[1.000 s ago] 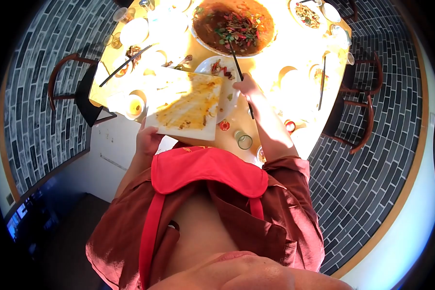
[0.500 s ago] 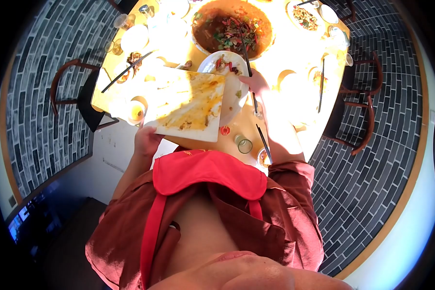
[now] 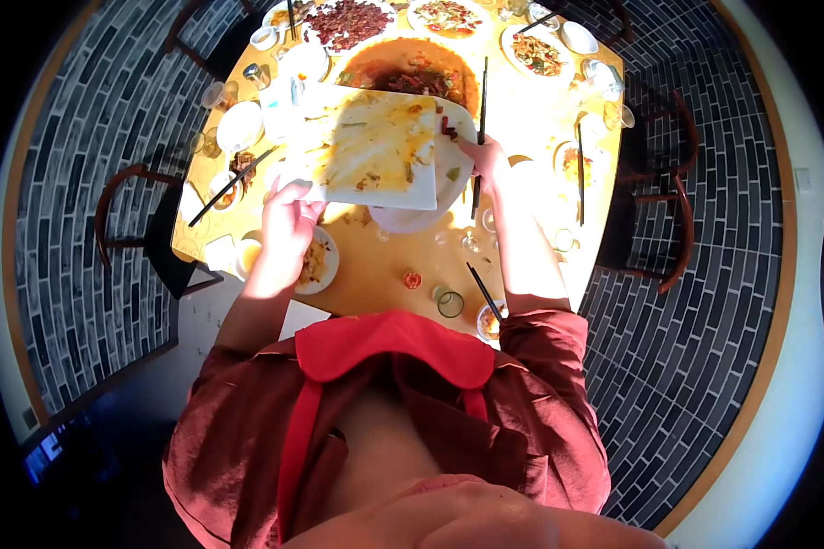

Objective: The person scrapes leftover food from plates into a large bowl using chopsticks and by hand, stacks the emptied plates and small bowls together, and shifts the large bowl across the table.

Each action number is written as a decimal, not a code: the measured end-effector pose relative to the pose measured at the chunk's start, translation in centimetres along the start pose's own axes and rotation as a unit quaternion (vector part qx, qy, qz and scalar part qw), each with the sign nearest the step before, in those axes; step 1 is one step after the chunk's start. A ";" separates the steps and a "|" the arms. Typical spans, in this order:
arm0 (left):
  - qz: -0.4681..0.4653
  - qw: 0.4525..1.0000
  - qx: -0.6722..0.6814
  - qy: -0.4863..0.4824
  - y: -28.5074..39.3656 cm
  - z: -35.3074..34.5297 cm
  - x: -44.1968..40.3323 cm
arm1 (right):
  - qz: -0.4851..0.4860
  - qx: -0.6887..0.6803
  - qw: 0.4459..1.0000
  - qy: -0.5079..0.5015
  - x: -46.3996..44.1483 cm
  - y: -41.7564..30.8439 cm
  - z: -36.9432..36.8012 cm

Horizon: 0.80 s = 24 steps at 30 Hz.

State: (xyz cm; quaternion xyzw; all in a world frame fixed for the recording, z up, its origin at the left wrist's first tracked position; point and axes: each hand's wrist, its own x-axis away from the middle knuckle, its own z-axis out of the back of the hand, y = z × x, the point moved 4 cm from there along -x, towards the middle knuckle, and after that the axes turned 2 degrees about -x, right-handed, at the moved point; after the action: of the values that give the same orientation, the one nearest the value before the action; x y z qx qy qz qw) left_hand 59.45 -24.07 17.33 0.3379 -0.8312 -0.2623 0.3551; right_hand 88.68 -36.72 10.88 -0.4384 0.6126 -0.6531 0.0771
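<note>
Surroundings of a laid table (image 3: 375, 265). Far side: a plate of dark red pieces (image 3: 348, 25) and, to its right, a plate of mixed food (image 3: 537, 57). Near side: a greenish glass (image 3: 449, 303) beside a small red object (image 3: 412, 278). Margins: dark-seated chairs (image 3: 162, 233), grey brick-patterned surfaces (image 3: 705, 329), a lit screen (image 3: 44, 457).

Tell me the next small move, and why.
I'd probably tip the oval plate toward the large broth bowl: red scraps lie on it, its far end overlaps the bowl's near rim in this view, and the right hand grips its edge while the left hand holds the rectangular plate.
</note>
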 end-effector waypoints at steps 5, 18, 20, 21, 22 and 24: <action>-0.020 0.999 -0.031 0.004 1.7 -0.1 0.2 | 0.007 0.050 0.999 -0.003 -1.5 0.7 0.4; 0.013 0.997 -0.064 0.032 1.9 0.7 1.5 | -0.010 0.017 0.999 -0.026 -2.1 1.0 0.2; 0.006 0.998 -0.056 0.026 1.8 0.0 0.7 | -0.015 0.016 1.000 -0.014 -1.3 0.6 -0.2; 0.008 0.998 -0.056 0.012 1.8 -0.1 0.2 | -0.018 0.016 1.000 -0.008 -1.1 0.4 -0.2; 0.009 0.998 -0.055 -0.001 1.8 0.0 -0.4 | -0.017 0.016 1.000 -0.006 -1.0 0.4 -0.1; 0.004 0.998 -0.049 -0.027 1.7 -0.1 -1.8 | -0.016 0.016 1.000 -0.003 -1.0 0.5 0.0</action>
State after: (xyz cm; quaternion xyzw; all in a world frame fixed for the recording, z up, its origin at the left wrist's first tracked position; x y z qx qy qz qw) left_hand 59.83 -21.66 17.81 0.3097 -0.8278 -0.3102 0.3500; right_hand 89.09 -36.18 9.93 -0.4488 0.5949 -0.6625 0.0756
